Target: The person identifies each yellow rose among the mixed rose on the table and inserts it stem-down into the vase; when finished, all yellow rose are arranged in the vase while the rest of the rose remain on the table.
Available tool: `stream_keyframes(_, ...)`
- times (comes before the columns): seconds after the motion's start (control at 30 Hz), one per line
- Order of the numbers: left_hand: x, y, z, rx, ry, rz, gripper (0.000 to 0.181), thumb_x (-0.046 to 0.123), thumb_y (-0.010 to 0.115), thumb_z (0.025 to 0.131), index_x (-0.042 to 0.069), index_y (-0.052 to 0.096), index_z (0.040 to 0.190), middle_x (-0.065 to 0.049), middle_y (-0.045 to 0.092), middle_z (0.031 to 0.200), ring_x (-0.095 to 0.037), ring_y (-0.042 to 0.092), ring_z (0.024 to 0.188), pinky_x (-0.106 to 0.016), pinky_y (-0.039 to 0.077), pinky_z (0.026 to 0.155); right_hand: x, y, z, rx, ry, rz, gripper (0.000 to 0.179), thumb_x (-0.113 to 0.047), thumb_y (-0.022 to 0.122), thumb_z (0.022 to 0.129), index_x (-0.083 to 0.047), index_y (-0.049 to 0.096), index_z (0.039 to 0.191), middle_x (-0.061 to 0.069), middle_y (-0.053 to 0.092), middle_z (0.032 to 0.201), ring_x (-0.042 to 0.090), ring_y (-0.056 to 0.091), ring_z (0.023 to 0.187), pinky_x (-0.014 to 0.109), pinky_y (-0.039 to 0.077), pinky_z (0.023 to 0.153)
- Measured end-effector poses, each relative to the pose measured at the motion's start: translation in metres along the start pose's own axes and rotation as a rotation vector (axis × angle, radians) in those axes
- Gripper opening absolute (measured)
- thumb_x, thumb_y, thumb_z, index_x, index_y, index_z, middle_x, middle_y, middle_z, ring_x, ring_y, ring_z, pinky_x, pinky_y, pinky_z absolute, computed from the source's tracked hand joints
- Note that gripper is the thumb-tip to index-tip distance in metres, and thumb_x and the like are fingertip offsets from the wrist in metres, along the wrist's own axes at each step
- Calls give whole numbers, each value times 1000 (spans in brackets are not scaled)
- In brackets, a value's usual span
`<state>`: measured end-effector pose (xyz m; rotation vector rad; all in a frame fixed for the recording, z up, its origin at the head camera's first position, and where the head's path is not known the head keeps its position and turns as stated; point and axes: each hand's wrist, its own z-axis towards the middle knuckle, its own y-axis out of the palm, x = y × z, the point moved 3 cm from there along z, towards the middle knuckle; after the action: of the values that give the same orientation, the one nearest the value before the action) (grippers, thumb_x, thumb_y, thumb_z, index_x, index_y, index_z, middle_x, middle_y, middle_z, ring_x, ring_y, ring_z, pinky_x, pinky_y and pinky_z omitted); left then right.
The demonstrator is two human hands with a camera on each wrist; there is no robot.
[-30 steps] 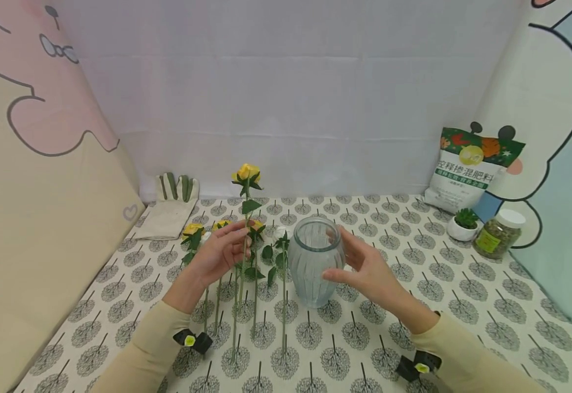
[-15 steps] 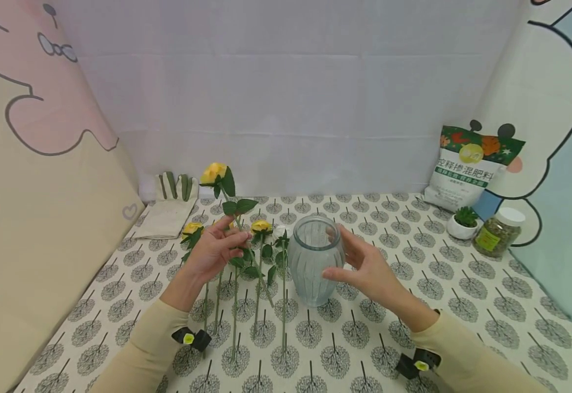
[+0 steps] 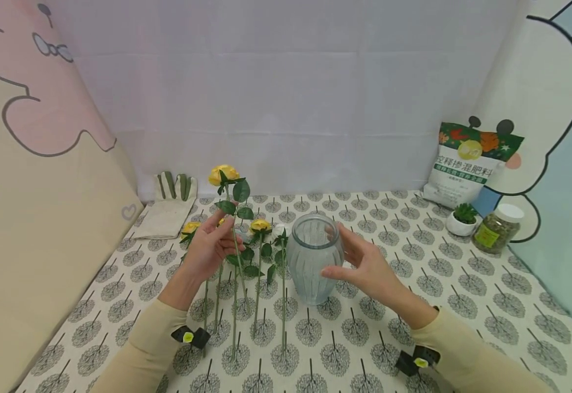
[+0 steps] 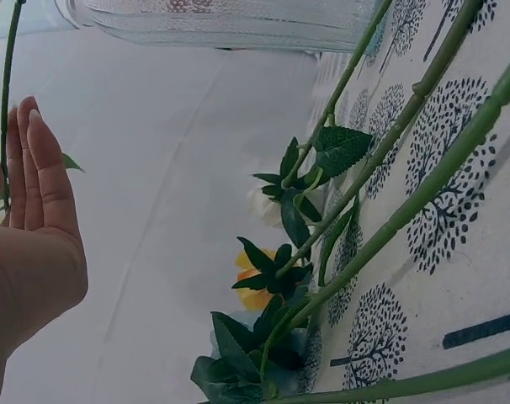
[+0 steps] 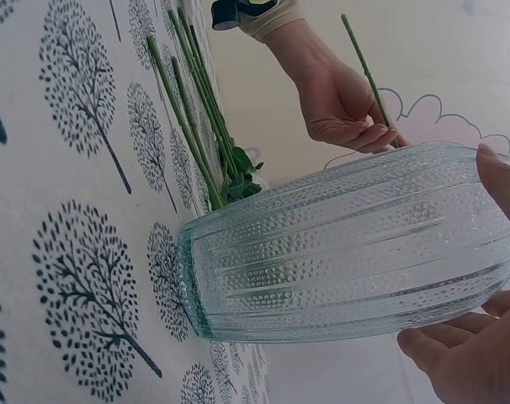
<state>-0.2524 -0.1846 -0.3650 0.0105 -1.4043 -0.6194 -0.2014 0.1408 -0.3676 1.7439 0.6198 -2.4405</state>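
Left of the vase [image 3: 314, 278], the left hand [image 3: 211, 250] pinches a rose [image 3: 224, 174] by its stem, bloom uppermost. The right hand [image 3: 371, 270] curls thumb and fingers round the upright vase's right side. More flowers [image 3: 260, 225] lie left of the vase. The slim pinch could let the rose swivel or slip; a sideways knock could tip the vase.

Head view looks forward and down; nearer wrist views share the vase [image 3: 310, 273].
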Motion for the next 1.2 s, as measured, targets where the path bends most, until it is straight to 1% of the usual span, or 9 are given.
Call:
stream_keyframes(0.07,1,0,0,24,7,-4,68,18,45,109,5,2,160,-2,72,73,-16,72,71,-30,60,69,0,0,0,-1,0,-2,103,-16,85,80,-2,20,158,15,35,157,33,42,139,33,37,110)
stream_keyframes(0.17,3,0,2,38,24,-16,51,19,49,107,4,33,153,-5,76,87,-17,74,79,-30,60,73,0,-1,0,-3,-2,-3,103,-16,85,80,-1,19,158,15,35,157,33,42,139,33,37,110)
stream_keyframes(0.27,4,-1,4,46,48,-7,23,17,52,106,9,64,125,-3,75,99,-15,72,90,-29,59,77,1,-1,1,-4,-4,-2,103,-16,85,80,-1,19,158,14,35,158,32,41,140,32,37,110)
stream_keyframes(0.33,4,-3,5,51,61,-1,18,13,52,106,14,71,107,0,72,98,-13,69,91,-28,58,76,1,-1,1,-4,-6,-1,103,-16,86,80,-2,20,158,13,35,158,32,41,140,32,37,110)
stream_keyframes(0.43,5,-4,4,54,72,-8,25,6,51,105,17,72,96,2,67,92,-12,65,87,-27,57,74,1,-1,1,-6,-10,3,102,-16,85,80,-3,20,158,13,36,158,32,41,140,32,37,110)
stream_keyframes(0.67,10,-1,3,39,58,-50,34,-4,50,103,18,71,117,-1,71,97,-17,70,90,-31,58,82,0,-2,2,-5,-15,3,102,-15,85,81,-2,20,158,13,35,158,31,41,140,31,37,110)
stream_keyframes(0.9,20,0,1,103,114,-194,28,-11,52,99,14,66,96,-9,76,92,-24,75,82,-38,59,85,-1,-2,2,-6,3,7,103,-16,86,80,-2,20,158,15,33,159,32,40,141,31,37,110)
stream_keyframes(1.03,25,2,-1,74,153,-174,28,-9,54,99,14,68,90,-4,75,92,-20,73,84,-37,59,85,-1,-2,2,-4,10,6,104,-16,86,80,-2,20,158,15,33,159,32,41,140,32,37,110)
stream_keyframes(1.2,28,5,-1,62,159,-152,32,-9,49,100,10,72,87,-3,72,88,-17,70,85,-35,59,84,-2,-2,2,-1,15,11,104,-16,86,80,-4,20,158,13,34,158,31,41,140,31,37,110)
